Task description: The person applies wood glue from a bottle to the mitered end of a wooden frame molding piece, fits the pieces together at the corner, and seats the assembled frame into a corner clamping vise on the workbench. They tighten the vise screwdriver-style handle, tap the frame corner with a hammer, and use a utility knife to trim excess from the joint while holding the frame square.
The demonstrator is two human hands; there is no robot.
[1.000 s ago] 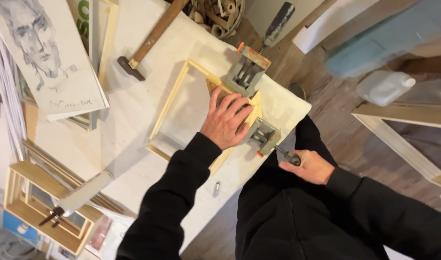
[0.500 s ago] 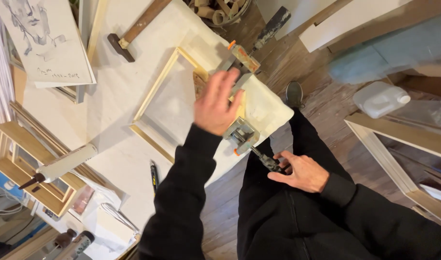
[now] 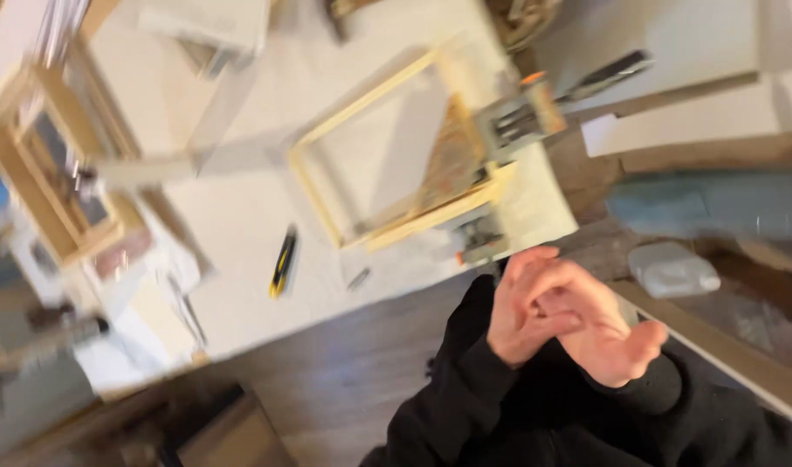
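Both hands have come off the wooden frame (image 3: 405, 156) since half a second ago — the left hand (image 3: 521, 307), which lay flat on its corner, and the right hand (image 3: 608, 333), which was at the clamp handle, now meet in front of the person's chest, clear of the bench (image 3: 240, 216). They press against each other, fingers loosely bent, the left laid over the right; neither holds anything that can be made out, though the picture is blurred by motion. The view has also swung, so the frame now sits higher in the picture. It lies flat on the white bench top, near the edge closest to the person. A metal corner clamp (image 3: 521, 117) grips its far right corner, and a second clamp (image 3: 482, 242) sits at the near corner, just above the hands. A yellow-and-black utility knife (image 3: 282, 261) lies on the bench left of the frame, apart from it.
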